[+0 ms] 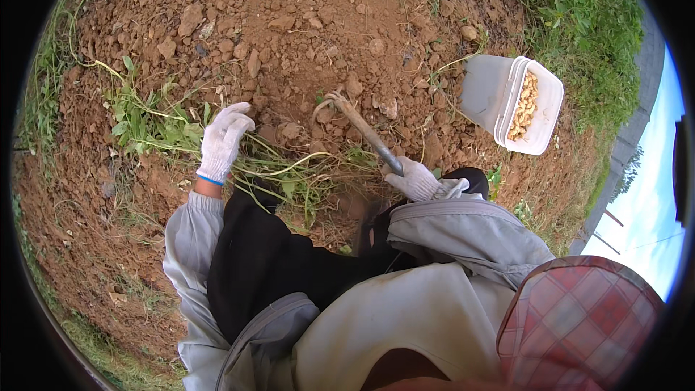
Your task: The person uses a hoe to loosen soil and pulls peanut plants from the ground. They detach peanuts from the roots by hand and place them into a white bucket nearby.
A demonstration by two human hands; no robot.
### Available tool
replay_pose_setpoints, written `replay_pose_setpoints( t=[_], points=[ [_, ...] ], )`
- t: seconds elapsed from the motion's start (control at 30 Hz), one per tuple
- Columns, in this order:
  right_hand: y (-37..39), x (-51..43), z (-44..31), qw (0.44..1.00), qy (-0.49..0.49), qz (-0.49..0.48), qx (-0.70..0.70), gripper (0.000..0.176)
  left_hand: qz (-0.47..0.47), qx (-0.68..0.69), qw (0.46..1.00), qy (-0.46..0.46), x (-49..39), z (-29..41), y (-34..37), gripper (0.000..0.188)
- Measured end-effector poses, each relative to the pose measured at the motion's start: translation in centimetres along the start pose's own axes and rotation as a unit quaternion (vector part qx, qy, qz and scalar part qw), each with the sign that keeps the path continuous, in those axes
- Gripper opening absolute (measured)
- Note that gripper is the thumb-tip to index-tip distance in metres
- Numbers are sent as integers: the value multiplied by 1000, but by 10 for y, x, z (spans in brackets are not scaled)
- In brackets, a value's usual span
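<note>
My left hand [225,138], in a white knit glove, is over uprooted leafy plants [155,119] lying on the soil. Its fingers are bent and apart, and nothing shows between them. Long green stems [282,165] pass under it towards my knees. My right hand [414,179], gloved the same way, grips the end of a short-handled digging tool [365,126]. The tool's curved, claw-like head [324,102] rests among reddish-brown clods, a little right of my left hand. Part of the head is hard to make out against the soil.
A white square plastic bucket [486,92] with unshelled peanuts [524,108] inside stands to the right. Loose, cloddy soil [282,21] stretches ahead. Green plants [586,38] grow at the right edge, before a grey wall [649,70]. My black-trousered leg [260,260] is close below.
</note>
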State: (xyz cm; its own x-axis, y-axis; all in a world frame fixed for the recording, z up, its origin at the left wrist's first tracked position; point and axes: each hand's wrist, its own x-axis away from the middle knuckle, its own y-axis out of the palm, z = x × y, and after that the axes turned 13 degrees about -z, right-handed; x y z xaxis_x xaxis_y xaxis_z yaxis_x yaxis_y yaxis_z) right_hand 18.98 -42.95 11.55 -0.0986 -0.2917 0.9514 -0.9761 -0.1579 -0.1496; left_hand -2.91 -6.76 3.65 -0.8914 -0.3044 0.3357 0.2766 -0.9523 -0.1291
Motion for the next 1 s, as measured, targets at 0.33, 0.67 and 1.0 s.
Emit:
replay_pose_setpoints(
  t=[0.33, 0.67, 1.0],
  points=[
    [-122, 62, -101, 893, -250, 210, -310, 34, 62, 102, 991, -68, 33, -65, 10, 19],
    [-37, -57, -60, 988, -43, 89, -120, 35, 78, 150, 981, -94, 56, -84, 19, 24],
    [-126, 37, -132, 875, -311, 153, -337, 25, 90, 197, 974, -66, 58, -85, 10, 27]
  ],
)
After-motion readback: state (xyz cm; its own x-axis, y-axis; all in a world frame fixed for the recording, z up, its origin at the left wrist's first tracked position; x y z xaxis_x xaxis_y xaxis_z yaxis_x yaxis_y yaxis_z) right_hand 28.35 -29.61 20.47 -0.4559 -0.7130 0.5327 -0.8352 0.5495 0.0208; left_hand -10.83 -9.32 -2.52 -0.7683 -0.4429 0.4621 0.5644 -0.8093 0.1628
